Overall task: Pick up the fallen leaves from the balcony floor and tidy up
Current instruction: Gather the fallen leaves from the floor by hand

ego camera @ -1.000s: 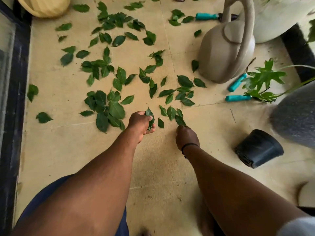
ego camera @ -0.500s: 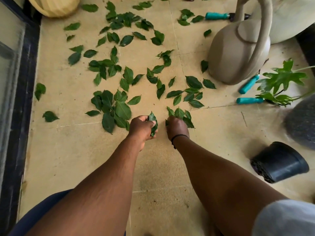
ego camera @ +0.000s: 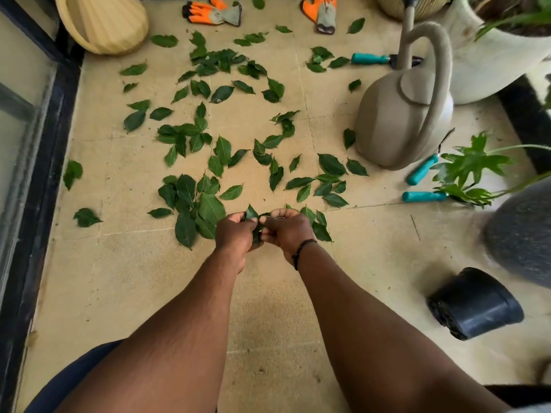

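Several green fallen leaves (ego camera: 222,93) lie scattered over the beige balcony floor (ego camera: 134,278). My left hand (ego camera: 237,234) grips a small bunch of leaves (ego camera: 252,214), their tips sticking up above the fingers. My right hand (ego camera: 287,229), with a black band at the wrist, meets the left and pinches leaves into the same bunch. A thick clump of leaves (ego camera: 193,204) lies just left of my left hand. A few more leaves (ego camera: 320,226) lie just right of my right hand.
A beige watering can (ego camera: 399,120) stands at right, with teal-handled pruners (ego camera: 420,183) beside it and a teal-handled tool (ego camera: 372,58) behind. A black pot (ego camera: 474,302) lies tipped at lower right. Orange gloves (ego camera: 213,11), a cream basket (ego camera: 104,22), white planter (ego camera: 501,55) and a glass door frame (ego camera: 38,174) border the floor.
My right hand picked leaves off the floor and moved left to meet my left hand. Both hands have lifted slightly, now joined on the bunch. The camera tilted up.
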